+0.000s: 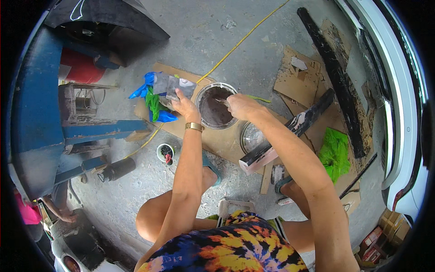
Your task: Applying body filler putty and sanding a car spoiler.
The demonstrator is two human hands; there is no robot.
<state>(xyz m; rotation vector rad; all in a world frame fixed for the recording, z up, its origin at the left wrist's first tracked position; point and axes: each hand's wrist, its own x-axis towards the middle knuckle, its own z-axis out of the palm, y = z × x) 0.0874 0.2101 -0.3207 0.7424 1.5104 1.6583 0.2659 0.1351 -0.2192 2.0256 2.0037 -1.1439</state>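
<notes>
My left hand [185, 106], with a gold band on its wrist, is closed on a grey-smeared flat plate [182, 86], its thumb on top. Beside that plate is another grey flat piece [161, 83], above blue and green plastic [153, 105]; I cannot tell whether they touch. My right hand [242, 108] is closed over the right rim of a round tub [198, 111]. From its fingers a thin tool [223, 101] reaches over the dark grey-brown paste [214, 108] inside; the fist hides most of it. A second, clear round container [249, 139] stands partly under my right forearm.
Cardboard [181, 132] lies under the tubs. A black-and-pale bar [299, 124] slants beside my right arm, near green plastic [334, 154]. A small white cup [165, 153] sits left of my foot. A yellow cord [244, 38] crosses the floor. Another person's arm [59, 211] shows far left.
</notes>
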